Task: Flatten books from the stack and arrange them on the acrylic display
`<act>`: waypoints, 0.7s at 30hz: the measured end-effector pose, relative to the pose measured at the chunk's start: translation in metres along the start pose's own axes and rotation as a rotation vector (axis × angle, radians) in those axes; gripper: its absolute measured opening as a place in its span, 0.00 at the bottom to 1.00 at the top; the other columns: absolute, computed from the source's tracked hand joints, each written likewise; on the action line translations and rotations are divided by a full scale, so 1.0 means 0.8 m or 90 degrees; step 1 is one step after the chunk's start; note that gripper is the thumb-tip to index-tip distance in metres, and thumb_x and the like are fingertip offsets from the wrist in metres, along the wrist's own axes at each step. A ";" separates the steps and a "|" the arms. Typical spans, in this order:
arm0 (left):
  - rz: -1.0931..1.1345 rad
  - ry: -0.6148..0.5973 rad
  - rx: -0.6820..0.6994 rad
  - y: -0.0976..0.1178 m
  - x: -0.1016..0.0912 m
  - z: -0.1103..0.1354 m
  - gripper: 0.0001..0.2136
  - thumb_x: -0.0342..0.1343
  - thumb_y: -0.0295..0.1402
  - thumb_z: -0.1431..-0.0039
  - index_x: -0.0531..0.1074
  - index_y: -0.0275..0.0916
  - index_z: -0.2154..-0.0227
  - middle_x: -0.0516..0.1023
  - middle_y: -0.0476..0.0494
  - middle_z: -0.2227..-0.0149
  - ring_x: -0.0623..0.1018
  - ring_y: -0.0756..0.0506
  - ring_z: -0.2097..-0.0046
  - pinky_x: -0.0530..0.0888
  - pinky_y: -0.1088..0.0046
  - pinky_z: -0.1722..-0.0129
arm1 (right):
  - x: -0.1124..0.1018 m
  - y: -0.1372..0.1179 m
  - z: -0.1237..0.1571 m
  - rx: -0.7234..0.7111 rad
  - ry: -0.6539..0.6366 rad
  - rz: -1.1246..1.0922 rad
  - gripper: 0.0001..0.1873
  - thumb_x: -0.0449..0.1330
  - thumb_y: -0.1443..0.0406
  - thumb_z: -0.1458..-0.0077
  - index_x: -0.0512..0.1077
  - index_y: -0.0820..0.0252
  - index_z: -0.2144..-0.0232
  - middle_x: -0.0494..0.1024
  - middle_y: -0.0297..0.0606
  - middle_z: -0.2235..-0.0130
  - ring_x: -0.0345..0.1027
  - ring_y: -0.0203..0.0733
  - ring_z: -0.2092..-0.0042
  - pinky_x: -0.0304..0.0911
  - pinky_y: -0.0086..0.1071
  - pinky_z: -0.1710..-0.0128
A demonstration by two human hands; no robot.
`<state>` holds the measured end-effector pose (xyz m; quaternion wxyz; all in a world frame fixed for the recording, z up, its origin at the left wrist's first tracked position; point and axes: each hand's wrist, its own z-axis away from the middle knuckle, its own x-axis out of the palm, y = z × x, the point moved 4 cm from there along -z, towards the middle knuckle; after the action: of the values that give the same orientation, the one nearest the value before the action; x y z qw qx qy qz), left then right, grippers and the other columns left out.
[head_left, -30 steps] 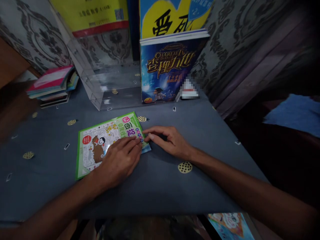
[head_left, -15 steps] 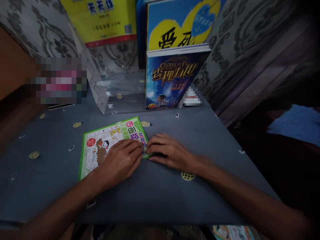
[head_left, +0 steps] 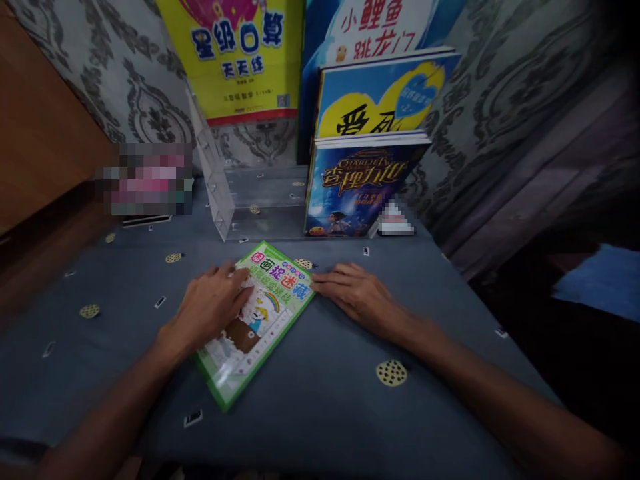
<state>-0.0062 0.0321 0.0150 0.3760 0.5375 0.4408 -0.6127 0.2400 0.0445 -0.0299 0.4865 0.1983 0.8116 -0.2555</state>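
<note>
A children's picture book [head_left: 255, 327] with a green border and a cartoon cover lies at a slant on the table. My left hand [head_left: 213, 297] is closed over its upper left edge, thumb on the cover and the other fingers bent at the side. At the book's right corner, my right hand [head_left: 357, 293] has its fingers held together, with the tips on that corner. The left hand and forearm cover part of the book's left side.
A clear acrylic book rack [head_left: 220, 207] stands behind the book. It holds a dark blue book [head_left: 360, 193], a blue-and-yellow book [head_left: 370, 93] and a yellow workbook [head_left: 245, 80]. Blurred items [head_left: 150, 180] sit at the back left. The patterned grey tablecloth [head_left: 320, 413] ends at the right.
The picture book has turned clockwise on the table. My left hand has shifted from its lower right part to its left edge. The right hand is still at a corner, and the view has tilted up.
</note>
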 end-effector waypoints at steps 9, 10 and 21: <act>-0.067 0.010 -0.002 0.016 -0.006 0.005 0.16 0.44 0.39 0.30 0.74 0.37 0.57 0.78 0.37 0.62 0.79 0.39 0.64 0.72 0.68 0.68 | 0.007 0.042 -0.029 0.044 -0.002 0.035 0.17 0.52 0.68 0.35 0.77 0.51 0.50 0.80 0.40 0.48 0.72 0.49 0.49 0.63 0.46 0.51; -0.069 0.009 -0.004 0.016 -0.005 0.005 0.16 0.44 0.40 0.30 0.74 0.37 0.58 0.78 0.36 0.62 0.79 0.39 0.63 0.72 0.67 0.67 | 0.009 0.042 -0.029 0.048 -0.001 0.032 0.17 0.52 0.68 0.35 0.76 0.51 0.50 0.80 0.40 0.48 0.71 0.49 0.47 0.62 0.47 0.49; 0.105 -0.056 0.335 0.026 0.002 0.086 0.23 0.55 0.40 0.35 0.61 0.45 0.39 0.65 0.38 0.37 0.68 0.37 0.38 0.72 0.59 0.45 | 0.021 0.023 -0.014 0.131 -0.049 0.057 0.21 0.48 0.67 0.33 0.68 0.55 0.41 0.71 0.42 0.38 0.61 0.54 0.36 0.58 0.53 0.42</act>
<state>-0.0096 -0.0396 0.0130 0.2907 0.6238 0.2042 -0.6962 0.2350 0.0673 -0.0448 0.5050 0.2734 0.7522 -0.3230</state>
